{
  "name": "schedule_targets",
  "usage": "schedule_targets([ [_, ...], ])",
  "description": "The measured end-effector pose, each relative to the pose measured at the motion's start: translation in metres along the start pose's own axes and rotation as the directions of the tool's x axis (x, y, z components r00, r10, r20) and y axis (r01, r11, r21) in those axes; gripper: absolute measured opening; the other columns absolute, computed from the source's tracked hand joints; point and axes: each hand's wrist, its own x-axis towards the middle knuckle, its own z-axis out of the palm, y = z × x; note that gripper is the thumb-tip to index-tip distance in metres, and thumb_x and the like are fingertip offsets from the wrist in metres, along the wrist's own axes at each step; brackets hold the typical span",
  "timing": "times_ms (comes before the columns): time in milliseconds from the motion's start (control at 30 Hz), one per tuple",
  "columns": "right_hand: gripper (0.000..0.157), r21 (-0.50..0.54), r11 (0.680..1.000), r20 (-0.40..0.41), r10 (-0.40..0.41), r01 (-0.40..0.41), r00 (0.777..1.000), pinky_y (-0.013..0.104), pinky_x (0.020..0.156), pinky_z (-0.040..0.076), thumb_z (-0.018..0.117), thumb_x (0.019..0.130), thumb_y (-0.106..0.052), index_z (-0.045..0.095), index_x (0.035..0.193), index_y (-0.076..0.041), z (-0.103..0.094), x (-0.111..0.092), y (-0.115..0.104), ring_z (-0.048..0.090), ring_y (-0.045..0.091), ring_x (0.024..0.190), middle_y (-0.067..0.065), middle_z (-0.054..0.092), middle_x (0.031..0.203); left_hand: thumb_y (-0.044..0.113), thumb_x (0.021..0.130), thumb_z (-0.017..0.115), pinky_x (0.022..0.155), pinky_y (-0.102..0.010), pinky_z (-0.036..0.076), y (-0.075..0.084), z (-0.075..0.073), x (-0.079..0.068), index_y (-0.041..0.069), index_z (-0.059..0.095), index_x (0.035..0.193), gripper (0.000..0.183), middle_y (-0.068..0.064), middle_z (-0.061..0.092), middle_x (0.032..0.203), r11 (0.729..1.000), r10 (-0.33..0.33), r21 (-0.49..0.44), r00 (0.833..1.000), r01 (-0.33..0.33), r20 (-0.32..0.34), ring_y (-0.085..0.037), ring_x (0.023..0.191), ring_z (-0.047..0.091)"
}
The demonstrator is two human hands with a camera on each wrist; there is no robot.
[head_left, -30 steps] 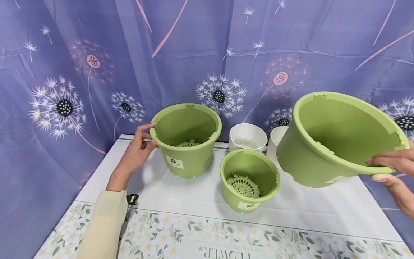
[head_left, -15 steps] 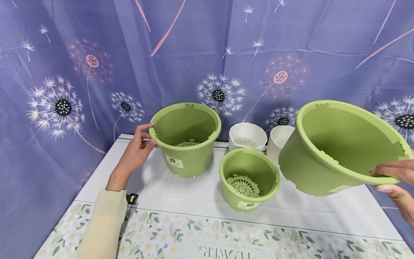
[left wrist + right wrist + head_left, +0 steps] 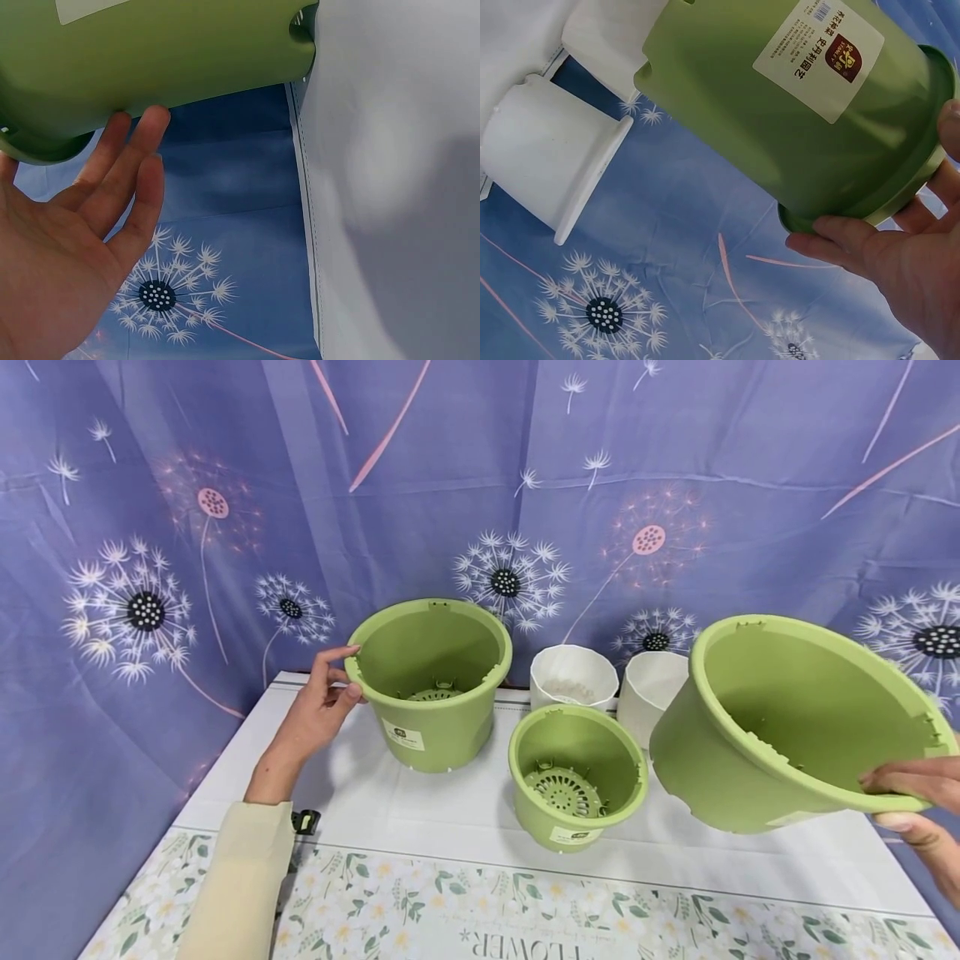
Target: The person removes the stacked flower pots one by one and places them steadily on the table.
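Observation:
My left hand [image 3: 315, 710] pinches the left rim of a green flower pot [image 3: 442, 735] standing upright at the back left, index finger over the edge and thumb outside. In the left wrist view the other fingers [image 3: 124, 165] lie along that pot's wall. At the right, my right hand [image 3: 918, 793] grips the near rim of a larger green flower pot [image 3: 720, 777], holding it tilted above the table. Its label [image 3: 821, 60] shows in the right wrist view. Between the two stands a small green flower pot [image 3: 573, 839] with a slotted bottom.
Two white pots stand against the backdrop. One white pot [image 3: 573, 664] has pale bits inside; the other white pot [image 3: 645, 710] is partly hidden by the raised green pot. A white cloth with a floral front band [image 3: 420, 893] covers the table. A purple dandelion curtain [image 3: 420, 527] hangs behind.
The right hand has lowered the large green pot and shifted it slightly right, uncovering more of the white pot behind. The left hand and its pot have stayed put.

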Motion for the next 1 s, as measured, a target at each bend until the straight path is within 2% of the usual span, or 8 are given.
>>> schedule_targets([
  [100,0.052,-0.082,0.997,0.019,-0.011,0.012,1.0,0.016,0.113,0.034,0.064,0.107,-0.04,0.075,0.097,0.01,0.015,0.049,-0.069,0.057,-0.005,0.123,-0.019,0.069,0.125,0.035,0.113,0.053,0.085,-0.023,0.051,-0.001,0.0,-0.001,0.028,0.028,0.165,0.057,-0.017,0.064,0.115,1.0,-0.005,0.001,1.0,0.005,0.003,-0.007,0.092,0.07],
  [167,0.063,-0.128,0.992,0.035,0.001,0.003,0.999,0.015,0.114,0.032,0.059,0.107,-0.048,0.072,0.093,0.012,0.019,0.063,-0.093,0.053,-0.009,0.124,-0.029,0.062,0.128,0.037,0.113,0.052,0.087,-0.024,0.051,-0.001,0.0,-0.001,0.03,0.028,0.165,0.058,-0.016,0.064,0.115,1.0,-0.011,0.001,1.0,0.011,0.006,-0.007,0.093,0.07],
  [233,0.068,-0.162,0.987,0.052,0.016,-0.007,0.999,0.016,0.116,0.03,0.056,0.107,-0.052,0.07,0.092,0.013,0.02,0.068,-0.103,0.051,-0.01,0.127,-0.032,0.059,0.128,0.039,0.113,0.052,0.088,-0.025,0.051,-0.001,-0.001,-0.001,0.031,0.028,0.165,0.058,-0.016,0.064,0.116,1.0,-0.015,0.003,1.0,0.015,0.007,-0.007,0.094,0.07],
  [467,0.06,-0.122,0.992,0.085,0.041,-0.031,0.996,0.02,0.119,0.03,0.059,0.106,-0.051,0.075,0.093,0.006,0.022,0.056,-0.1,0.052,-0.001,0.133,-0.024,0.065,0.12,0.039,0.113,0.053,0.087,-0.024,0.052,0.0,-0.001,-0.002,0.029,0.028,0.165,0.059,-0.017,0.064,0.115,1.0,-0.015,-0.004,1.0,0.015,0.003,-0.009,0.093,0.07],
  [667,0.048,-0.003,1.0,0.031,0.012,-0.012,0.999,0.027,0.123,0.031,0.066,0.107,-0.035,0.076,0.09,0.008,0.034,0.05,-0.101,0.057,0.011,0.136,-0.008,0.073,0.11,0.039,0.113,0.052,0.087,-0.023,0.051,0.001,0.0,-0.003,0.029,0.028,0.165,0.058,-0.016,0.064,0.114,1.0,-0.019,-0.003,1.0,0.019,-0.003,-0.008,0.093,0.07],
  [733,0.046,0.034,0.999,0.014,0.027,-0.028,1.0,0.029,0.125,0.031,0.069,0.105,-0.034,0.077,0.091,0.01,0.039,0.048,-0.102,0.057,0.015,0.138,-0.006,0.074,0.11,0.038,0.113,0.052,0.087,-0.023,0.051,0.001,0.0,-0.003,0.029,0.028,0.165,0.058,-0.016,0.064,0.114,1.0,-0.018,-0.004,1.0,0.018,-0.005,-0.009,0.092,0.07],
  [800,0.044,0.069,0.997,0.004,0.035,-0.035,0.999,0.032,0.127,0.03,0.07,0.104,-0.031,0.077,0.092,0.011,0.043,0.045,-0.101,0.06,0.014,0.134,-0.003,0.075,0.109,0.037,0.113,0.052,0.087,-0.023,0.051,0.001,0.0,-0.004,0.03,0.028,0.165,0.058,-0.016,0.064,0.115,1.0,-0.019,-0.005,1.0,0.019,-0.004,-0.009,0.093,0.07],
  [1000,0.043,0.039,0.996,0.049,0.075,-0.077,0.996,0.034,0.128,0.027,0.069,0.105,-0.033,0.078,0.093,0.008,0.046,0.035,-0.095,0.061,0.005,0.125,-0.002,0.073,0.107,0.038,0.113,0.052,0.088,-0.024,0.051,0.0,0.0,-0.003,0.033,0.027,0.165,0.059,-0.016,0.063,0.116,1.0,-0.027,-0.007,1.0,0.027,0.004,-0.011,0.094,0.07],
])
